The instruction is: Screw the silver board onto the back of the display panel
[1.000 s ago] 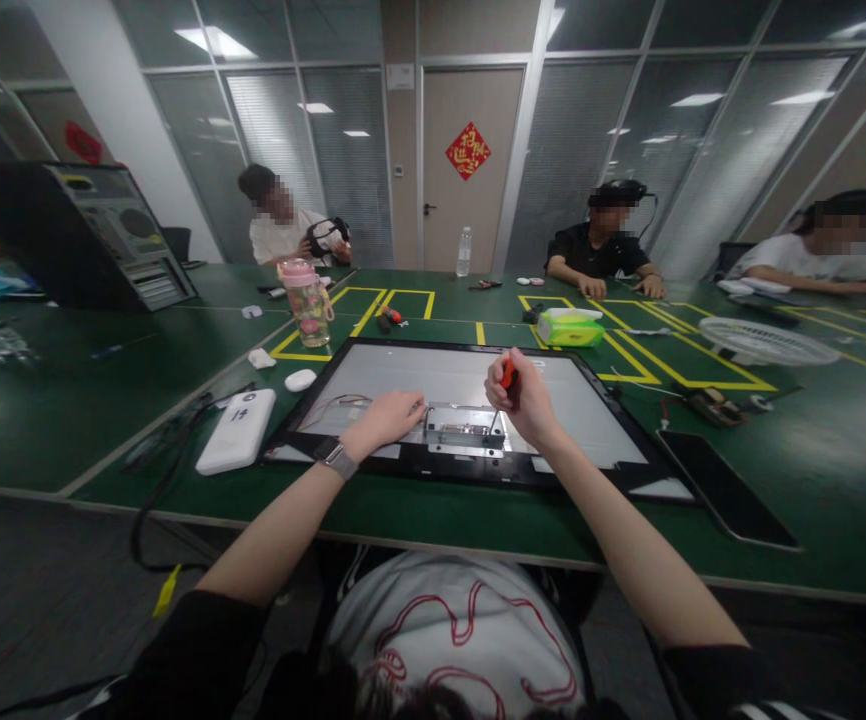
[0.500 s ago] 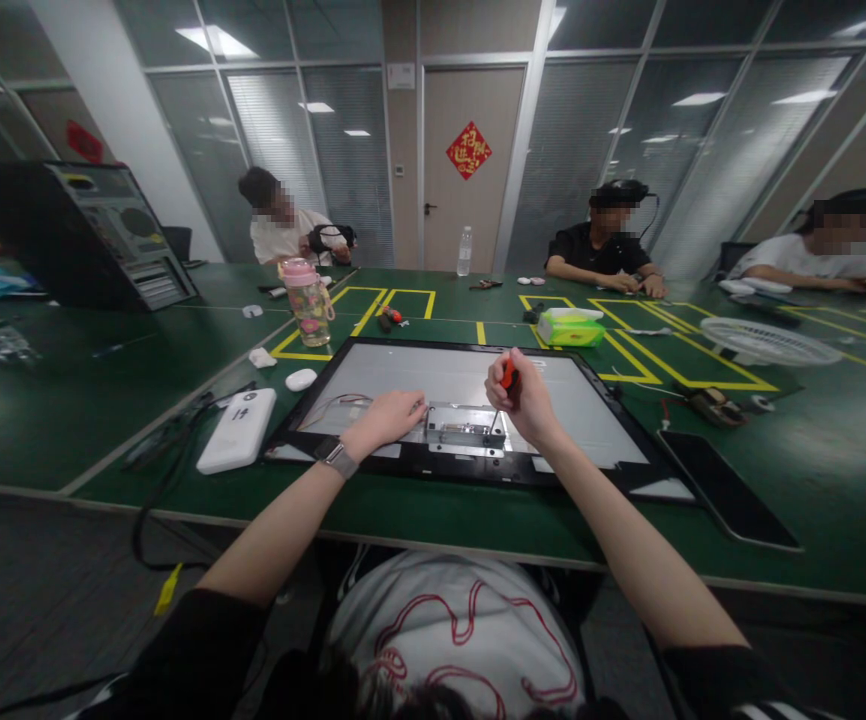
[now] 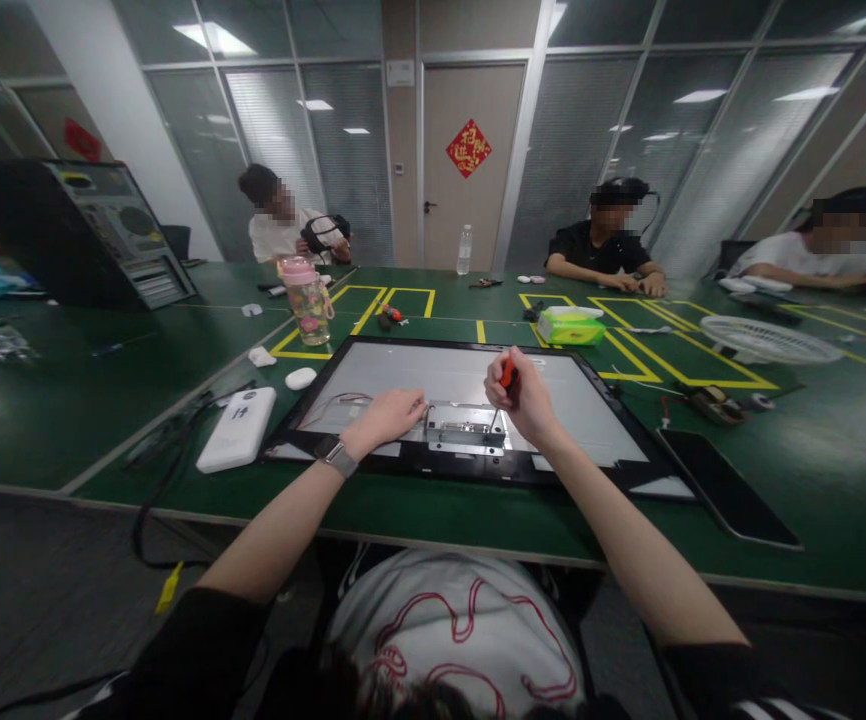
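Observation:
A flat monitor panel [image 3: 373, 372] in a black frame lies face down on the green table in front of me. A small metal bracket [image 3: 464, 428] sits on its near middle. My right hand [image 3: 524, 400] is closed around a screwdriver [image 3: 506, 376] with a red and black handle, its tip down on the right end of the bracket. My left hand [image 3: 388, 415] rests on the panel at the bracket's left end, fingers curled and pressing there. A watch is on my left wrist.
A white power bank [image 3: 236, 430] with a black cable lies left of the panel, a pink bottle [image 3: 305, 302] behind it. A green tissue pack [image 3: 569, 326], a white fan grille [image 3: 767, 341] and a dark phone [image 3: 725, 488] lie right. Three people sit along the far side.

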Demonstrator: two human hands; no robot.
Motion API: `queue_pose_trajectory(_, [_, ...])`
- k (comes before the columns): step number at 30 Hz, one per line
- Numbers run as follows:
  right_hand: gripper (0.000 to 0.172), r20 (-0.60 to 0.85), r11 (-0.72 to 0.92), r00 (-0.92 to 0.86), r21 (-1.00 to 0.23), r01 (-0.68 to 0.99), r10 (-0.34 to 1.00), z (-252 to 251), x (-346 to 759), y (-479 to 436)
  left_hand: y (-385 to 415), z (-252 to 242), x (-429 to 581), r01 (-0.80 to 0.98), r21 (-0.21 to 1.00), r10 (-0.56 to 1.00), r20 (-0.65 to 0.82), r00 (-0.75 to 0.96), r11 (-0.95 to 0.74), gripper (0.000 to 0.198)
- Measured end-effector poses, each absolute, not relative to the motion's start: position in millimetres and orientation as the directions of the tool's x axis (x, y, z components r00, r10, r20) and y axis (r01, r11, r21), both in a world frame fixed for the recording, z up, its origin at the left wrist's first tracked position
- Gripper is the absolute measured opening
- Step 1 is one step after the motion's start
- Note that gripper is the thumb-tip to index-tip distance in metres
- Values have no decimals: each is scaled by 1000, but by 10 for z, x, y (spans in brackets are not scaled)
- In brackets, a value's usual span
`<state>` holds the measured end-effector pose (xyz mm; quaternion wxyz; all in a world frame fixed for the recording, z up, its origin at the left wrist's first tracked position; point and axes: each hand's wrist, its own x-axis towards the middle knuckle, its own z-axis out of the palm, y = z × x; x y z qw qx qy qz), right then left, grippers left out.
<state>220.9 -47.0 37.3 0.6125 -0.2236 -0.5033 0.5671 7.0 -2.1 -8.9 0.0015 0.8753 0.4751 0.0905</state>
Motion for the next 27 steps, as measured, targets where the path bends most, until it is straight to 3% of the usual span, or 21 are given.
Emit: queue_pose_trajectory(27, [39,370,273,-140,-848,-454,918,367,2203,-474,-27,-82,70,827,118,833,155,531,-550,33])
